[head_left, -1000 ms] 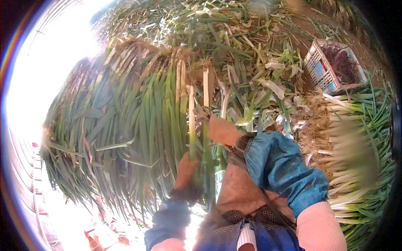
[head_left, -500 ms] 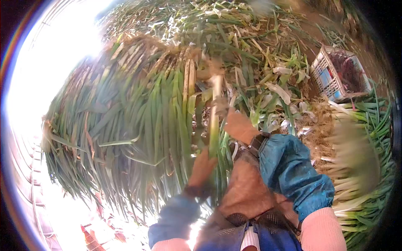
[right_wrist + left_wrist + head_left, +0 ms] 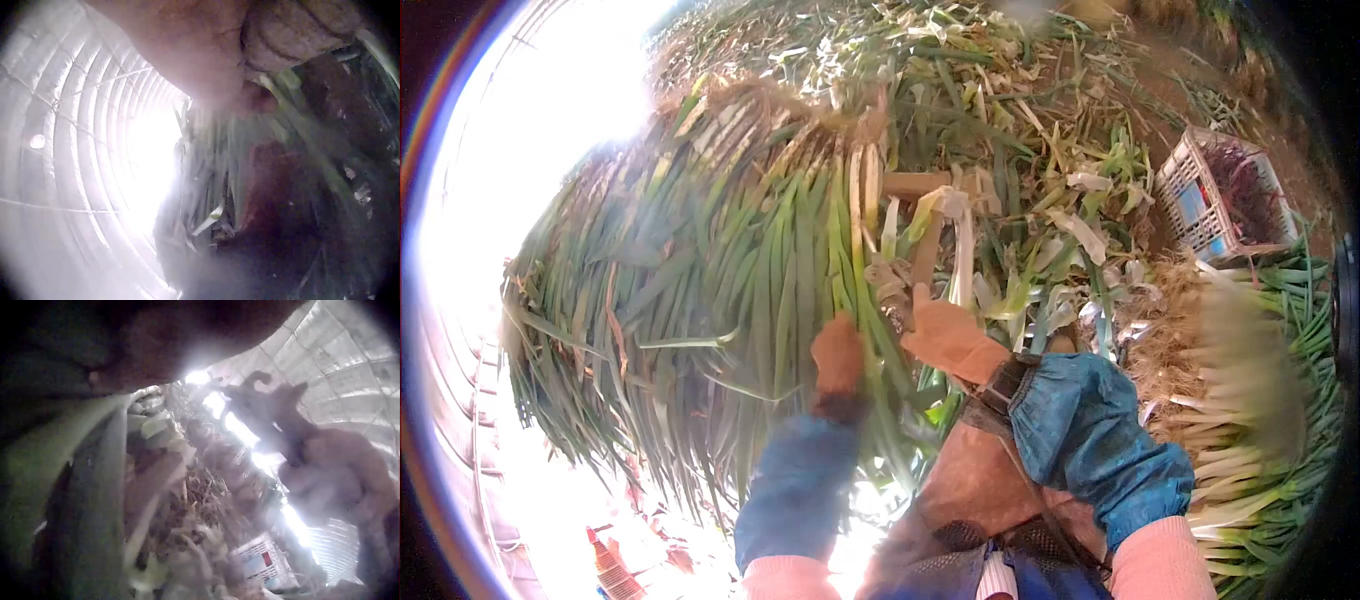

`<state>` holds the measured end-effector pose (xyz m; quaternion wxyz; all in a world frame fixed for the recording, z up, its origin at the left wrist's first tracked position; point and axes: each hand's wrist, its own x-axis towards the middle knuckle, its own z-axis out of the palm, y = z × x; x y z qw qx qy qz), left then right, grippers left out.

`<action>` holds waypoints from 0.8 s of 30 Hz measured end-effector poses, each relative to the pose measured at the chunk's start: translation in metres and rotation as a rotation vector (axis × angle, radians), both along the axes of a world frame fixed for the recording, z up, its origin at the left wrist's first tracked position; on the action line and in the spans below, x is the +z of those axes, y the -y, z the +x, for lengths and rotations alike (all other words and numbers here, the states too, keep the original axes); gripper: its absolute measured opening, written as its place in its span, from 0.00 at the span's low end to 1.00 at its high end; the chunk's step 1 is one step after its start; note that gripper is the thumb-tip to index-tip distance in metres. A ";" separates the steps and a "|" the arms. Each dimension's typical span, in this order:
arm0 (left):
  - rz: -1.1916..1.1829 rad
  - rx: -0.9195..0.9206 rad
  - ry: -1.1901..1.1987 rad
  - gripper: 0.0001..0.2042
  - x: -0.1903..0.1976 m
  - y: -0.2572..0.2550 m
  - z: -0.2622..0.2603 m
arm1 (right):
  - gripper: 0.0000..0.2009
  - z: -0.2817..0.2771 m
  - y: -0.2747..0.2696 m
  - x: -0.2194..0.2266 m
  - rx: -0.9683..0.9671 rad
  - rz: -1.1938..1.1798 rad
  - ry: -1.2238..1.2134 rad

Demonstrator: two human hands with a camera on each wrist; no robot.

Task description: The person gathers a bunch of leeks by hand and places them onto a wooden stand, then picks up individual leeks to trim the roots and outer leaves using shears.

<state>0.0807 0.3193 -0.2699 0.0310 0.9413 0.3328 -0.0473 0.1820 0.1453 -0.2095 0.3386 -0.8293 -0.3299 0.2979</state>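
Note:
My left hand [image 3: 837, 355] is curled at the right edge of a large pile of green onions [image 3: 750, 250], gripping green leaves there. In the left wrist view, long leaves [image 3: 106, 481] run close beneath that hand. My right hand [image 3: 955, 340] is just to the right, its index finger pointing up and a grey-brown wrapping [image 3: 890, 280] at its digits. Yellow-green stalks [image 3: 862, 285] stand beside that wrapping. Pale peeled stems [image 3: 963, 250] lie beyond the right hand, by a wooden bar [image 3: 915, 184]. The right wrist view shows the same wrapping [image 3: 300, 37] above green leaves.
At my right lies a long row of cleaned green onions [image 3: 1250, 420] with roots [image 3: 1165, 340] facing inward. A white plastic crate [image 3: 1200, 200] holding dark reddish strands stands behind it. Stripped leaves [image 3: 1040, 150] litter the ground ahead. Bright glare fills the left side.
The white-stemmed green onion between my hands has left that spot. My left hand has moved left to the pile's edge. My right hand has dropped slightly, and its index finger now points up.

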 end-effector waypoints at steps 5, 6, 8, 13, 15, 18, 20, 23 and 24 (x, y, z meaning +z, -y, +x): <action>-0.173 -0.078 0.067 0.10 0.014 0.046 -0.058 | 0.25 -0.030 -0.005 -0.006 0.150 0.011 0.019; -0.220 -0.077 0.053 0.12 0.014 0.058 -0.067 | 0.25 -0.029 -0.006 -0.010 0.178 -0.006 0.089; -0.312 -0.081 0.024 0.16 0.015 0.079 -0.077 | 0.25 -0.021 -0.006 -0.014 0.193 -0.028 0.190; -0.194 -0.265 0.366 0.06 0.007 0.052 -0.056 | 0.24 -0.004 -0.004 -0.016 -0.013 -0.068 0.056; 0.038 -0.265 0.512 0.06 0.010 0.020 -0.009 | 0.24 -0.004 -0.002 -0.016 -0.046 -0.081 -0.046; -0.026 -0.122 0.481 0.12 -0.016 -0.015 0.042 | 0.23 -0.005 0.006 -0.002 0.002 -0.075 -0.107; -0.239 0.020 0.216 0.16 -0.032 -0.028 0.054 | 0.22 -0.010 0.008 0.004 0.043 -0.078 -0.138; -0.217 -0.105 0.260 0.18 -0.043 -0.042 0.045 | 0.17 -0.021 0.014 0.012 0.094 -0.015 -0.112; -0.273 -0.057 0.295 0.17 -0.042 -0.042 0.045 | 0.17 -0.024 0.014 0.010 0.105 -0.011 -0.098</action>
